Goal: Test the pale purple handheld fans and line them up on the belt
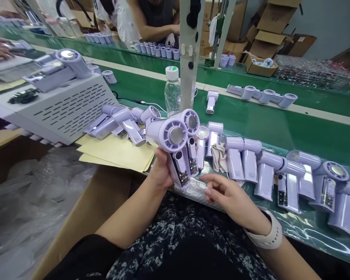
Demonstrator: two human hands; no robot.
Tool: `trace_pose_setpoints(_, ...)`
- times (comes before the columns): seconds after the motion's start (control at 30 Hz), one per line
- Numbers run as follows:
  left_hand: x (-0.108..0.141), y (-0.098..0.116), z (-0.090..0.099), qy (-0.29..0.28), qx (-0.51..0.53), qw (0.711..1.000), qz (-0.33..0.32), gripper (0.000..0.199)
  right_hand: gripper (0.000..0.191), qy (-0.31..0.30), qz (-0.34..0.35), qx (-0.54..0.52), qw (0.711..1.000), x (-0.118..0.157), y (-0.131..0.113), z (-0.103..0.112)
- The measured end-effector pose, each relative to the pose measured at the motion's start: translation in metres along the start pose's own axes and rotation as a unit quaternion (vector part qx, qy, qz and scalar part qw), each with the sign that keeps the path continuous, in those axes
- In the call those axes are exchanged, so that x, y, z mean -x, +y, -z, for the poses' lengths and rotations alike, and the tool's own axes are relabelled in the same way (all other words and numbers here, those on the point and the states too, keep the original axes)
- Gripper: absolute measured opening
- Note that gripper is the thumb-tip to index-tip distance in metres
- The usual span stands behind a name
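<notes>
My left hand (160, 171) is closed around two lilac handheld fans (154, 130), held side by side with their round silver-centred ends toward me. Their handles lack covers, so circuit boards (181, 177) show inside. Just right of them, my right hand (226, 194) pinches a small white cable plug (202, 186) between thumb and fingers, its tip pointing at the fans' lower ends but apart from them. More lilac fans (235, 161) lie in a row to the right, and a grey cloth (219, 157) rests among them.
A clear bottle (172, 91) stands beside a white metal post (189, 54). At left, a vented white box (72, 109) carries fan parts, and yellow sheets (119, 153) lie under a pile of fans (131, 124). Across the green bench, other people work; one person's arm (151, 29) shows.
</notes>
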State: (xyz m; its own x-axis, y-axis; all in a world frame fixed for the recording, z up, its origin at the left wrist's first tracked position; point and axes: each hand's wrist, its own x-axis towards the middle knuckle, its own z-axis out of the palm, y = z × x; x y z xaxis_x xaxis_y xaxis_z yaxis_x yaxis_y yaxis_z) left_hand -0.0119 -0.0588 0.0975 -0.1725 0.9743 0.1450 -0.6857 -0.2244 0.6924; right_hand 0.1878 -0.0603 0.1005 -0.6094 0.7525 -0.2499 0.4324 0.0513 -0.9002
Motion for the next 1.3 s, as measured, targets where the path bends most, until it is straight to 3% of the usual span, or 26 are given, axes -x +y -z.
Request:
trace_pose_setpoints(0.07, -0.004, -0.005, -0.004, 0.009, 0.013, 1.000, 0.005, 0.065, 0.027, -0.020, -0.023, -0.122, 0.992, 0.006, -0.001, -0.002)
trace_pose_setpoints(0.13, -0.006, -0.008, -0.010, 0.007, 0.023, 0.999, 0.023, 0.068, 0.023, 0.003, -0.041, -0.155, 0.987, 0.006, -0.001, -0.008)
trace_pose_setpoints(0.27, -0.007, -0.011, -0.022, 0.005, 0.034, 0.999, 0.041, 0.068, 0.034, 0.057, 0.040, -0.210, 0.975, 0.002, -0.009, -0.026)
trace_pose_setpoints(0.37, -0.007, -0.017, -0.026, 0.022, 0.033, 0.999, 0.027, 0.065, 0.044, 0.085, 0.076, -0.254, 0.960, 0.003, -0.013, -0.038)
trace_pose_setpoints(0.5, -0.005, -0.029, -0.027, 0.038, 0.027, 0.999, -0.029, 0.062, 0.044, 0.123, 0.037, -0.277, 0.952, 0.007, -0.011, -0.045)
trace_pose_setpoints(0.6, -0.004, -0.027, -0.028, 0.037, 0.022, 0.998, -0.045, 0.063, 0.037, 0.082, 0.075, -0.238, 0.965, 0.007, -0.008, -0.038)
trace_pose_setpoints(0.67, -0.004, -0.021, -0.028, 0.036, 0.060, 0.997, -0.013, 0.065, 0.032, 0.058, 0.134, -0.150, 0.978, 0.006, -0.008, -0.032)
trace_pose_setpoints(0.73, -0.004, -0.014, -0.028, 0.042, 0.115, 0.992, 0.029, 0.066, 0.030, 0.079, 0.178, -0.081, 0.978, 0.006, -0.008, -0.027)
trace_pose_setpoints(0.8, -0.004, -0.008, -0.027, 0.048, 0.143, 0.987, 0.047, 0.065, 0.030, 0.113, 0.166, -0.065, 0.977, 0.006, -0.008, -0.027)
trace_pose_setpoints(0.93, -0.003, -0.008, -0.027, 0.048, 0.126, 0.990, 0.045, 0.067, 0.037, 0.123, 0.074, -0.125, 0.982, 0.005, -0.004, -0.036)
trace_pose_setpoints(1.13, 0.006, -0.022, -0.034, 0.041, 0.084, 0.995, -0.035, 0.069, 0.042, 0.166, 0.050, -0.334, 0.927, -0.001, 0.005, -0.051)
trace_pose_setpoints(1.2, 0.008, -0.025, -0.035, 0.041, 0.081, 0.995, -0.041, 0.069, 0.041, 0.152, 0.059, -0.311, 0.936, -0.001, 0.004, -0.048)
trace_pose_setpoints(1.3, 0.003, -0.020, -0.031, 0.046, 0.082, 0.995, -0.034, 0.070, 0.035, 0.117, 0.116, -0.153, 0.974, 0.003, -0.003, -0.035)
